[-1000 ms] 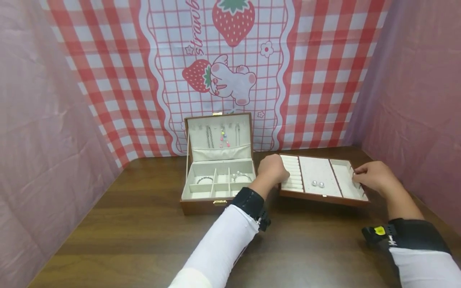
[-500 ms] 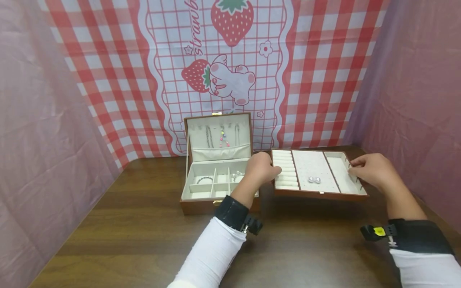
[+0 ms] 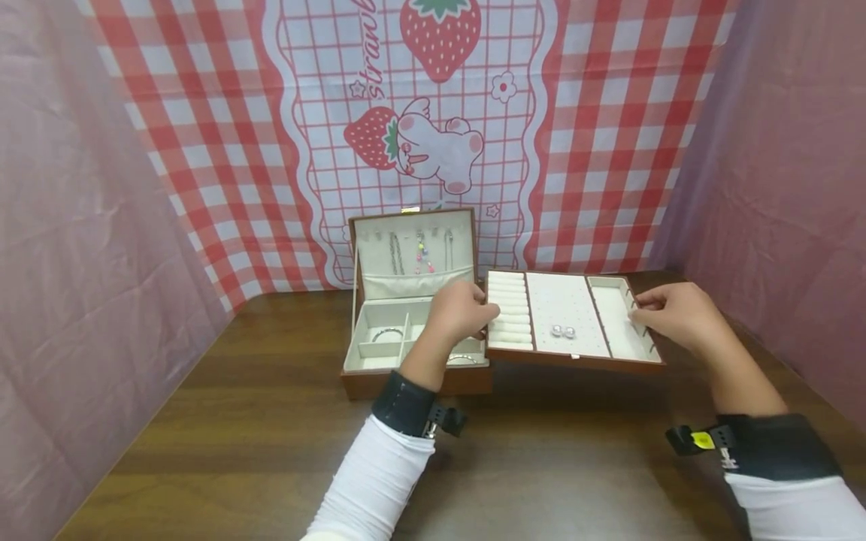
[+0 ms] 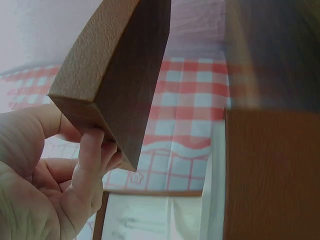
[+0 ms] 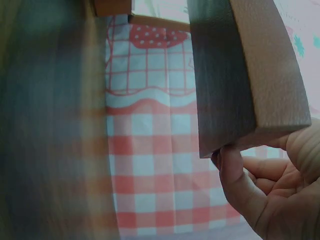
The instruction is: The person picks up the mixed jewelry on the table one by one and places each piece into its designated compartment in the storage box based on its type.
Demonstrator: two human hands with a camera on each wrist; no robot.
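Note:
A brown jewelry tray (image 3: 567,300) with a cream lining hangs above the table between both hands. It has ring rolls at its left, a middle panel bearing two pearl-like earrings (image 3: 563,331), and a narrow compartment at its right. My left hand (image 3: 455,319) pinches the tray's left end, thumb over the rim and fingertips below, as the left wrist view shows. At the other end my right hand (image 3: 676,312) grips the right wall the same way. Beside the tray stands the open jewelry box (image 3: 416,385), partly covered by my left hand; a bracelet (image 3: 388,333) lies in one compartment.
The raised lid (image 3: 415,218) of the box carries several hanging necklaces (image 3: 421,254). Behind it hangs a red checked cloth (image 3: 609,135) with strawberry prints. Pink curtains (image 3: 778,188) close off both sides of the wooden table (image 3: 257,436).
Both hands have carried the tray leftward and slightly up, toward the jewelry box. My left hand now overlaps the box's right compartments in the head view.

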